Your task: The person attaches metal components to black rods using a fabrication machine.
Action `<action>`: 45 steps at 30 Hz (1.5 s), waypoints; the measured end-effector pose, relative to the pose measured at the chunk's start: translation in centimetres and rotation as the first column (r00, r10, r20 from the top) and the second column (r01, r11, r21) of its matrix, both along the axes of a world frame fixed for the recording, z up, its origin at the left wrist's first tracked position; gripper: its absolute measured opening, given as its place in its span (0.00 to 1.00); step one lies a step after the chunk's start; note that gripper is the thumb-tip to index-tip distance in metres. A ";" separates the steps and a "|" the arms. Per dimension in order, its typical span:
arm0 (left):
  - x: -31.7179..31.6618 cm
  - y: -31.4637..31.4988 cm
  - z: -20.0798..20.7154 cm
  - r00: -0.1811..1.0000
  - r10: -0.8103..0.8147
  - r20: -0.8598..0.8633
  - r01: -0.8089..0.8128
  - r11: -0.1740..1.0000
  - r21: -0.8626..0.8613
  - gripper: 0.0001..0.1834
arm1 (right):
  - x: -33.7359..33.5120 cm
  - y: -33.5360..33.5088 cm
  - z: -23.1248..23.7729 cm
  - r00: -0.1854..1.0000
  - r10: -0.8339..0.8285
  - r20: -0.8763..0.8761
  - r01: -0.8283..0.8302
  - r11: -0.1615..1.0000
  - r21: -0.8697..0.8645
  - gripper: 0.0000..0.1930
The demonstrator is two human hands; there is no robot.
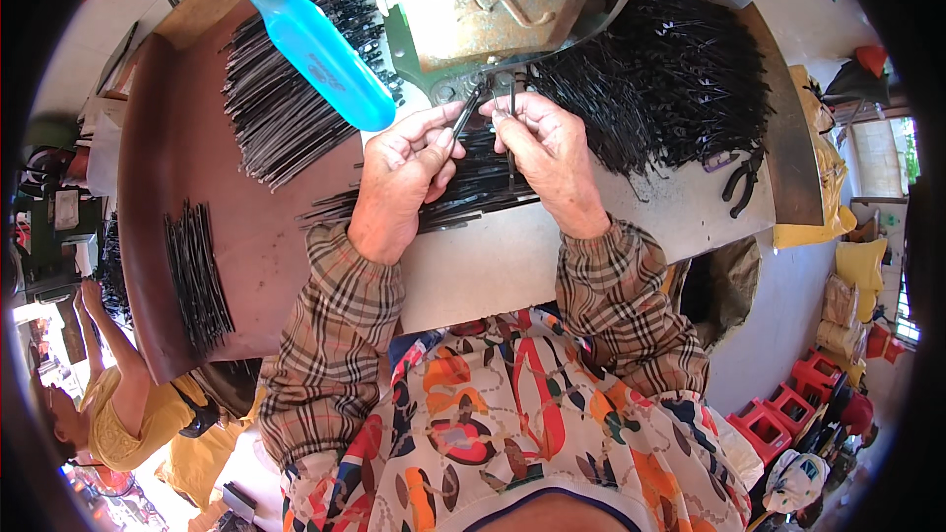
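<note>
Both of my hands are raised in front of the green metal machine (406, 20), close to its small working head. My left hand (394, 177) pinches a slim black strip (467, 110) that slants up toward the machine. Thumb and fingers of my right hand (554, 153) close on another thin black strip (511, 172), held nearly upright. The exact kind of these strips is too small to tell. Beneath my hands lies a loose bundle of black strips (463, 199) on the table (473, 271). Whether the strips touch the machine cannot be made out.
Large heaps of black strips (286, 108) (670, 69) flank the machine. A smaller bundle (197, 276) lies at far left. A blue lamp (320, 54) hangs over the left heap. Pliers (741, 182) lie at right. Red stools (764, 424) stand lower right; another person (128, 414) sits at left.
</note>
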State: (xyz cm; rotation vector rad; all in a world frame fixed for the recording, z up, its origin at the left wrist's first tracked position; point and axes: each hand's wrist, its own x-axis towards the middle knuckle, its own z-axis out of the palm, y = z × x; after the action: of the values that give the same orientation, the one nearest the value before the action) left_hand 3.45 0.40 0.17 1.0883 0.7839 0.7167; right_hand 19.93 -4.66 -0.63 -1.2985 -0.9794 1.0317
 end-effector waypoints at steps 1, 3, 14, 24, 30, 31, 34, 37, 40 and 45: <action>0.0 0.0 0.1 1.000 0.001 0.000 -0.001 1.000 0.000 0.18 | 0.0 0.0 0.1 1.000 0.001 0.000 -0.001 1.000 0.000 0.07; 0.0 -0.1 0.1 1.000 0.001 -0.007 -0.001 1.000 0.011 0.18 | -0.1 0.1 0.0 1.000 -0.005 0.010 0.005 1.000 -0.003 0.07; 1.0 0.3 -0.9 0.978 0.166 -0.125 -0.108 0.920 0.377 0.17 | 0.0 1.3 0.0 1.000 -0.001 -0.007 0.001 0.999 0.038 0.07; 2.0 -0.1 -0.8 0.849 0.497 -0.177 -0.057 0.420 0.906 0.18 | 0.2 1.5 -0.5 0.998 -0.024 0.057 0.021 0.999 0.050 0.07; 1.8 0.0 -0.8 0.824 0.528 -0.203 0.002 0.355 0.935 0.18 | 0.1 1.7 -0.6 0.999 -0.018 0.051 0.014 0.997 0.080 0.07; 1.7 0.0 -0.7 0.828 0.527 -0.192 -0.006 0.351 0.936 0.18 | -0.1 1.8 -0.8 0.998 -0.039 0.055 0.034 0.995 0.094 0.07; 1.8 0.0 -0.8 0.832 0.529 -0.170 -0.025 0.342 0.939 0.18 | -0.2 1.7 -0.7 0.998 -0.039 0.044 0.033 0.990 0.135 0.07; 2.0 -0.1 -0.7 0.835 0.523 -0.172 -0.029 0.354 0.935 0.18 | 0.1 1.6 -0.8 0.999 -0.033 0.022 0.032 0.997 0.069 0.07; 2.1 -0.3 -0.6 0.833 0.523 -0.181 -0.025 0.362 0.932 0.18 | 0.0 1.6 -0.6 0.999 -0.036 0.039 0.033 0.997 0.068 0.07; 2.0 -0.2 -0.6 0.804 0.549 -0.228 0.038 0.335 0.941 0.20 | 0.3 1.6 -0.2 1.000 0.009 -0.018 -0.008 0.998 0.058 0.07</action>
State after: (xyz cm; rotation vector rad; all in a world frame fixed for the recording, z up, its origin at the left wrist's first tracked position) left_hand 5.45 0.15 -0.47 2.3381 1.0664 1.2594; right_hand 20.19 -3.10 -0.79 -1.2366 -0.9948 1.0131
